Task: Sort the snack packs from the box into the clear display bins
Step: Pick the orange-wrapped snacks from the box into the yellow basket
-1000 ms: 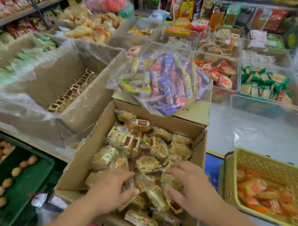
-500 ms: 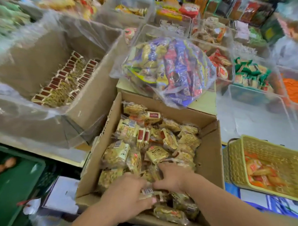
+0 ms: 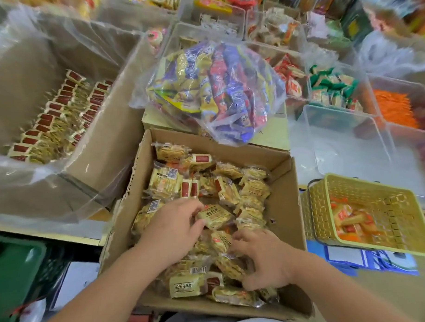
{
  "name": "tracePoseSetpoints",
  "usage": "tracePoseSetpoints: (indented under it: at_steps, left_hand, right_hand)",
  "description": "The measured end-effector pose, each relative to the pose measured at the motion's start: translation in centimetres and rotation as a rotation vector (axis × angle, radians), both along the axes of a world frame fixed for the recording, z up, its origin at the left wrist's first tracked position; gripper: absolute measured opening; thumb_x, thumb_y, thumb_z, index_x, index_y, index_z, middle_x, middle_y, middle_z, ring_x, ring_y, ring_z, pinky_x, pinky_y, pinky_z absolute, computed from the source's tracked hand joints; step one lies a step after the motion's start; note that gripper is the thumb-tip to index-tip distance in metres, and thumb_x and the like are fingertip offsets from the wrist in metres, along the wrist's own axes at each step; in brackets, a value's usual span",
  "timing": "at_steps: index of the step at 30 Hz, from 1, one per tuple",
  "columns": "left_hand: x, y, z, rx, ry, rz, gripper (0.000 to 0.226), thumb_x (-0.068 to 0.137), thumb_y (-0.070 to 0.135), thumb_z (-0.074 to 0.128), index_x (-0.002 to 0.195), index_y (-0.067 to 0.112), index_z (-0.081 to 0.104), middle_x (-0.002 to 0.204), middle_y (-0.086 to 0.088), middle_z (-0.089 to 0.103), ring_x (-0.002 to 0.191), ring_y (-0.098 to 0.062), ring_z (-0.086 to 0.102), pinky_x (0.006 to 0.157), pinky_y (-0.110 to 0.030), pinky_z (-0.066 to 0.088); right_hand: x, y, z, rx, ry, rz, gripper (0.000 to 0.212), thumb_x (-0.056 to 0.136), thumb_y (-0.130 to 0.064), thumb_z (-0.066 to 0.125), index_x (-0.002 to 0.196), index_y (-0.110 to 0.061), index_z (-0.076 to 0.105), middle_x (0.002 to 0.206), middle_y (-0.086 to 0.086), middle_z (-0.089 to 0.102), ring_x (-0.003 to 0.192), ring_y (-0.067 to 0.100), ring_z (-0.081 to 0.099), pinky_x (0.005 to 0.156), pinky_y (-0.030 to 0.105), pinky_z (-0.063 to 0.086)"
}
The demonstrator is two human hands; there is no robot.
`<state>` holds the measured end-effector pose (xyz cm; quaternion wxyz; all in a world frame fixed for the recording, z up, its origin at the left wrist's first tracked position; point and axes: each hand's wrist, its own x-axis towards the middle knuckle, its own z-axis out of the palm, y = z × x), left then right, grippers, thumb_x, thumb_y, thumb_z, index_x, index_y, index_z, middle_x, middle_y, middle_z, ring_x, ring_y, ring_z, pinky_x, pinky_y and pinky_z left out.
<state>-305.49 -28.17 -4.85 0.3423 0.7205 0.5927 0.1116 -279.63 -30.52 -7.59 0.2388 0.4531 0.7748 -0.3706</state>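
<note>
An open cardboard box in front of me holds several yellow snack packs with red labels. My left hand reaches into the middle of the pile, and its thumb and fingers pinch one yellow pack by its left end. My right hand lies lower right in the box, its fingers curled round another pack in the heap. A large clear bin on the left holds neat rows of the same packs. An empty clear bin stands to the right behind the box.
A clear bag of mixed purple and yellow snacks lies on a carton just behind the box. A yellow woven basket with orange packs sits at the right. More filled clear bins line the back. A green crate is low on the left.
My left hand has moved forward to the middle of the pile and taken hold of a pack. My right hand has drawn back toward the near right. The view has dipped closer.
</note>
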Motion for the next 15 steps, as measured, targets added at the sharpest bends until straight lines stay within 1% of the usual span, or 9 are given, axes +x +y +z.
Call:
tracePoseSetpoints:
  at_steps: [2, 3, 4, 5, 7, 8, 10, 12, 15]
  left_hand:
    - [2.1, 1.7, -0.7, -0.056, 0.08, -0.109, 0.031, 0.101, 0.036, 0.059, 0.13, 0.027, 0.063, 0.12, 0.013, 0.062, 0.109, -0.01, 0.058, 0.092, -0.027, 0.05]
    - [3.2, 2.5, -1.2, -0.099, 0.151, -0.175, 0.028, 0.101, 0.032, 0.058, 0.128, 0.023, 0.064, 0.121, 0.007, 0.063, 0.109, -0.015, 0.06, 0.093, -0.031, 0.054]
    - [4.3, 3.1, -1.8, -0.141, 0.237, -0.241, 0.024, 0.102, 0.026, 0.057, 0.122, 0.018, 0.066, 0.116, 0.002, 0.065, 0.105, -0.018, 0.063, 0.09, -0.034, 0.057]
    - [5.3, 3.6, -2.6, -0.177, 0.329, -0.307, 0.018, 0.1, 0.019, 0.056, 0.113, 0.014, 0.068, 0.108, -0.001, 0.066, 0.097, -0.019, 0.065, 0.084, -0.034, 0.059]
    - [6.6, 4.3, -4.1, -0.214, 0.51, -0.415, 0.014, 0.095, 0.008, 0.056, 0.096, 0.01, 0.069, 0.092, -0.002, 0.065, 0.082, -0.018, 0.066, 0.067, -0.029, 0.056]
    - [7.0, 4.7, -4.7, -0.208, 0.59, -0.457, 0.013, 0.093, 0.005, 0.057, 0.091, 0.011, 0.069, 0.088, -0.002, 0.064, 0.077, -0.017, 0.064, 0.062, -0.028, 0.053]
    - [7.6, 5.1, -5.5, -0.161, 0.74, -0.538, 0.012, 0.09, 0.005, 0.06, 0.084, 0.013, 0.067, 0.081, -0.001, 0.062, 0.068, -0.016, 0.058, 0.059, -0.031, 0.05]
    - [8.0, 5.2, -6.2, -0.111, 0.85, -0.606, 0.015, 0.09, 0.008, 0.062, 0.077, 0.015, 0.063, 0.073, 0.001, 0.058, 0.059, -0.015, 0.052, 0.055, -0.032, 0.048]
    - [8.0, 5.0, -7.6, -0.039, 0.877, -0.624, 0.027, 0.095, 0.011, 0.056, 0.069, 0.017, 0.055, 0.066, 0.003, 0.057, 0.055, -0.013, 0.053, 0.054, -0.033, 0.051]
  right_hand:
    - [0.3, -1.0, 0.4, 0.027, -0.007, 0.029, 0.089, 0.067, -0.07, 0.045, 0.15, -0.039, 0.035, 0.155, -0.009, 0.035, 0.142, 0.019, 0.029, 0.121, 0.048, 0.004]
    - [0.3, -1.3, 0.5, 0.026, -0.012, 0.023, 0.091, 0.067, -0.07, 0.043, 0.152, -0.038, 0.033, 0.156, -0.01, 0.036, 0.145, 0.018, 0.027, 0.122, 0.049, -0.002]
    - [0.3, -1.5, 0.5, 0.02, -0.014, 0.008, 0.091, 0.067, -0.07, 0.041, 0.152, -0.038, 0.033, 0.156, -0.01, 0.037, 0.146, 0.018, 0.025, 0.122, 0.05, -0.006]
    - [0.4, -1.7, 0.5, 0.014, -0.009, -0.011, 0.09, 0.068, -0.07, 0.042, 0.152, -0.038, 0.033, 0.156, -0.01, 0.038, 0.147, 0.018, 0.024, 0.122, 0.051, -0.009]
    - [0.4, -1.7, 0.4, 0.01, 0.018, -0.058, 0.085, 0.072, -0.068, 0.047, 0.152, -0.04, 0.034, 0.153, -0.008, 0.042, 0.147, 0.019, 0.026, 0.122, 0.051, -0.011]
    - [0.3, -1.7, 0.3, 0.011, 0.037, -0.082, 0.083, 0.075, -0.068, 0.05, 0.152, -0.04, 0.032, 0.151, -0.006, 0.045, 0.145, 0.021, 0.028, 0.122, 0.05, -0.011]
    - [0.3, -1.7, 0.0, 0.012, 0.063, -0.117, 0.084, 0.079, -0.071, 0.053, 0.153, -0.04, 0.028, 0.148, -0.003, 0.049, 0.142, 0.024, 0.032, 0.121, 0.05, -0.01]
    - [0.4, -1.8, -0.2, 0.003, 0.08, -0.139, 0.088, 0.08, -0.078, 0.051, 0.155, -0.039, 0.025, 0.151, -0.002, 0.048, 0.142, 0.025, 0.031, 0.121, 0.049, -0.01]
    - [0.7, -1.9, -0.5, 0.017, 0.096, -0.135, 0.088, 0.082, -0.083, 0.046, 0.156, -0.037, 0.031, 0.158, -0.004, 0.04, 0.148, 0.024, 0.026, 0.122, 0.05, -0.013]
